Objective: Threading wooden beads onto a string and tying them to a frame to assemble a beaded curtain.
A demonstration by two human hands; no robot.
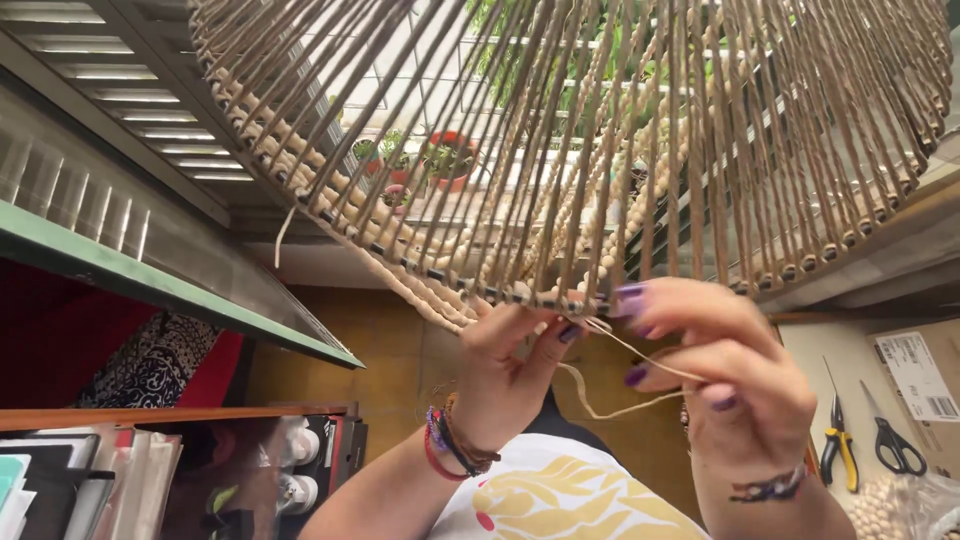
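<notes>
A large lampshade frame (600,130) wrapped with many beige cord strands fills the upper view, its dark wire ring (450,277) running along the lower edge. My left hand (505,365), with bracelets at the wrist, pinches that ring and the wrapped cord at its lowest point. My right hand (730,370), nails painted purple, is just right of it and holds a loose beige cord (620,405) between thumb and fingers. The cord loops down between both hands and back up to the ring. A short cord end (283,235) hangs from the rim at the left.
Yellow-handled pliers (838,440) and black scissors (890,440) lie on a pale surface at the right, beside a cardboard box (920,375) and a bag of wooden beads (885,510). Potted plants (450,160) show behind the strands. A shelf with folders (60,480) is lower left.
</notes>
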